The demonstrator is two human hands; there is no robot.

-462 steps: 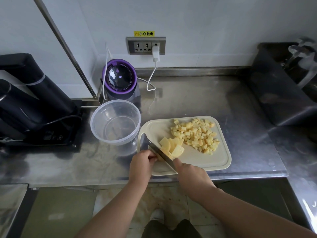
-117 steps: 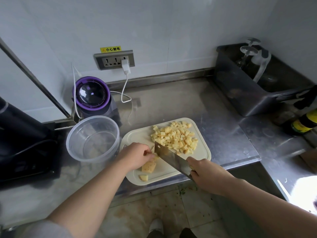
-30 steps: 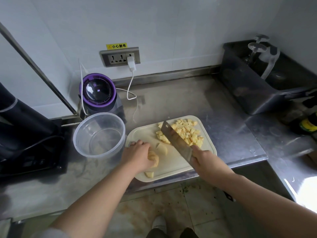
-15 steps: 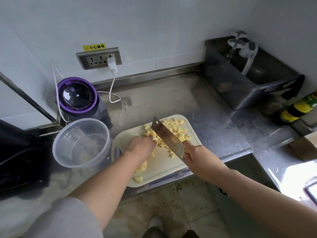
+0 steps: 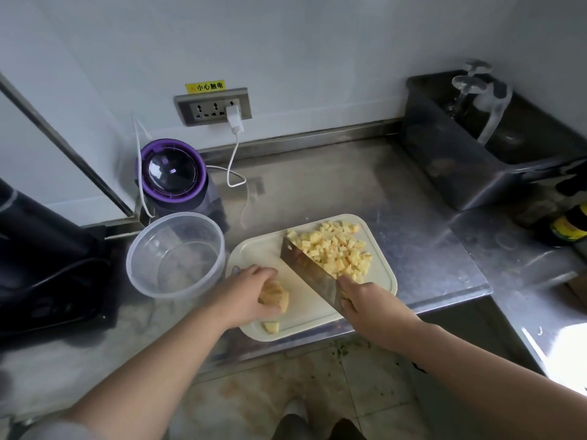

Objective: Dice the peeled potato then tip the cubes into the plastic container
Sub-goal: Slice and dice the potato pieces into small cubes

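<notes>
The fingers (image 5: 266, 272) of the left hand (image 5: 249, 290) curl down over the uncut potato piece (image 5: 278, 296), pinning it against the cutting board (image 5: 254, 252). The fingers (image 5: 348, 285) of the right hand (image 5: 373, 306) are wrapped closed round the handle of the cleaver (image 5: 309, 268) (the handle itself is hidden in the grip).

The blade runs diagonally, from the right hand at the near right to its squared tip at the far left. It stands between the two lots of potato. The held piece lies just to its left and the heap of cubes (image 5: 336, 250) touches its right face. The piece is a pale yellow lump with a moist look, its long axis roughly parallel to the blade. The next cut therefore calls for the blade to shift left, toward the left fingertips. A small offcut (image 5: 271, 327) sits near the board's front edge, apart from the hand.

The board is a cream plastic rectangle with rounded corners. The cubes are small and irregular, piled on its far right quarter.

The plastic container (image 5: 149, 249) is a clear, round tub with nothing visible in it. It stands just beside the board's left end, nearer the left hand than the right. All of this rests on a brushed steel desk (image 5: 349, 185), with a purple-rimmed appliance (image 5: 173, 173) behind the container and a dark metal bin (image 5: 460, 173) at the far right.
</notes>
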